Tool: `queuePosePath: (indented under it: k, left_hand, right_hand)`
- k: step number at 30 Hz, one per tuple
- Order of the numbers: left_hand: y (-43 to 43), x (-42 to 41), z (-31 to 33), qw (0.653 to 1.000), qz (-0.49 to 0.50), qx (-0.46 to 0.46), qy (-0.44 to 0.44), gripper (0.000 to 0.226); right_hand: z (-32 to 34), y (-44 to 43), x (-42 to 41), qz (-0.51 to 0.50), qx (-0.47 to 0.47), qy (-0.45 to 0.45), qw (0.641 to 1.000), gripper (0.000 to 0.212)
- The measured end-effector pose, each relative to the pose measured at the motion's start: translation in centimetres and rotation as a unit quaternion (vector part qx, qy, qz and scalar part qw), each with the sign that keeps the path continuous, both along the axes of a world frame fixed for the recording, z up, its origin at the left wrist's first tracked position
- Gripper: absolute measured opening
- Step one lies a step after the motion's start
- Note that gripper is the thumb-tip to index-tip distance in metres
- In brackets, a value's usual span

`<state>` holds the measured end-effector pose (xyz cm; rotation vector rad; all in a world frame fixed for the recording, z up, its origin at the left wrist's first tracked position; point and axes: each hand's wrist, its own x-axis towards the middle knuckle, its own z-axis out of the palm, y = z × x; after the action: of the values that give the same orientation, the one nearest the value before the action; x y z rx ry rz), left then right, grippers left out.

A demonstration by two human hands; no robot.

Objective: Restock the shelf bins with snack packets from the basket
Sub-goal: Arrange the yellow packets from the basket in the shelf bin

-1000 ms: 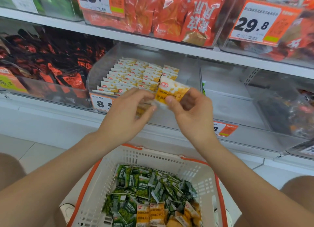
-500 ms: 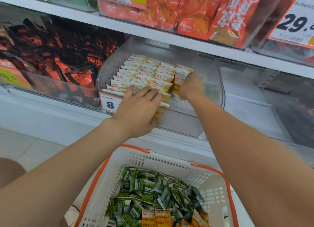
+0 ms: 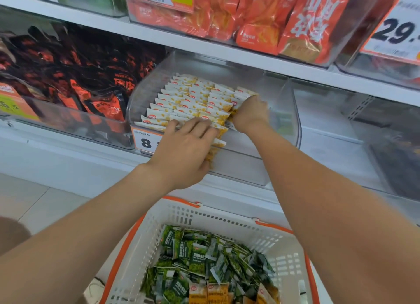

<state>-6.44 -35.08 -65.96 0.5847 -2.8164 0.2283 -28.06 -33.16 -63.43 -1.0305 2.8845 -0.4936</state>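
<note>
The yellow packets stand in tight rows in the clear bin on the shelf, and both hands are in among them. The left hand lies flat with its fingers straight, pressing on the front rows; a few packets under it poke over the bin's low front lip. The right hand is curled at the right end of the rows, knuckles up.

The likeliest trouble is at that front lip. If the left hand lifts off quickly or pushes forward, the overhanging packets could slide out and drop toward the basket or the floor. The bin's right side is unfilled, so a shove from the right hand could topple a column sideways instead of seating a packet upright. The wrappers look slick, which would make either slip easier.

Much is hidden. The right fingers sit behind the back of the hand, so I cannot tell whether they grip a packet or only nudge one. The left hand covers part of the price tag. The basket's near edge is cut off — it holds mostly green packets, with a few yellow ones at the bottom.
</note>
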Motion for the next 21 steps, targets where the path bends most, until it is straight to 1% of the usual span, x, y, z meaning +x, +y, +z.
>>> queuePosePath:
  k: [1, 3, 4, 5, 6, 7, 8, 9, 10, 12, 13, 15, 17, 18, 19, 20, 21]
  left_hand:
    - [0.1, 0.1, 0.1, 1.000, 0.001, 0.006, 0.002, 0.063]
    - [0.6, 0.2, 0.1, 1.000, -0.003, 0.020, 0.018, 0.061]
    - [1.1, 0.2, 0.1, 0.999, -0.009, 0.025, 0.036, 0.058]
    - [1.7, 0.2, 0.2, 0.998, -0.014, 0.026, 0.060, 0.054]
    - [2.4, 0.2, 0.3, 0.996, -0.017, 0.020, 0.089, 0.050]
    - [3.2, 0.3, 0.5, 0.993, -0.015, 0.009, 0.120, 0.043]
    - [3.9, 0.3, 0.6, 0.989, -0.015, -0.002, 0.149, 0.035]
    - [4.8, 0.4, 0.5, 0.985, -0.021, -0.003, 0.173, 0.026]
    - [5.5, 0.5, 0.1, 0.982, -0.035, 0.012, 0.186, 0.020]
    - [7.1, 0.7, -0.9, 0.979, -0.055, 0.084, 0.177, 0.014]
    - [7.7, 0.9, -1.4, 0.980, -0.049, 0.129, 0.144, 0.014]
    - [8.8, 1.1, -2.9, 0.979, -0.035, 0.199, 0.017, 0.017]
    - [9.7, 1.5, -4.7, 0.961, -0.061, 0.242, -0.118, 0.015]
    - [10.2, 1.7, -5.6, 0.949, -0.086, 0.249, -0.173, 0.014]
    - [10.6, 1.9, -6.5, 0.937, -0.108, 0.249, -0.219, 0.013]
    - [11.1, 2.1, -7.6, 0.926, -0.123, 0.248, -0.256, 0.013]
    - [11.6, 2.3, -8.3, 0.918, -0.130, 0.246, -0.283, 0.013]
  right_hand:
    - [0.3, 0.5, 0.3, 0.022, 0.012, -0.011, 1.000, 0.005]
    - [0.8, 1.9, 0.9, 0.067, 0.027, -0.029, 0.997, 0.019]
    - [1.1, 2.8, 1.3, 0.082, 0.002, -0.030, 0.996, 0.020]
    - [1.3, 3.8, 1.8, 0.092, -0.049, -0.031, 0.994, 0.012]
    - [1.5, 5.0, 2.4, 0.104, -0.119, -0.021, 0.987, 0.011]
    - [1.7, 6.3, 3.2, 0.114, -0.189, 0.001, 0.975, 0.021]
    - [1.9, 7.8, 4.3, 0.122, -0.245, 0.024, 0.962, 0.025]
    - [2.1, 9.3, 5.5, 0.126, -0.288, 0.046, 0.948, 0.024]
    - [2.3, 10.7, 6.6, 0.127, -0.316, 0.056, 0.938, 0.021]
    - [2.1, 13.5, 8.8, 0.129, -0.328, 0.032, 0.935, 0.017]
    - [1.7, 14.8, 9.7, 0.127, -0.312, 0.006, 0.942, 0.016]
    - [-0.7, 16.9, 10.4, 0.137, -0.237, -0.043, 0.961, 0.017]
    - [-3.8, 18.7, 10.2, 0.162, -0.122, -0.089, 0.975, 0.019]
    - [-5.5, 19.5, 9.9, 0.177, -0.051, -0.116, 0.976, 0.021]
    - [-7.1, 20.3, 9.5, 0.192, 0.027, -0.150, 0.970, 0.024]
    - [-8.8, 21.0, 9.3, 0.208, 0.111, -0.180, 0.955, 0.027]
    - [-10.3, 21.5, 9.1, 0.230, 0.188, -0.192, 0.935, 0.030]
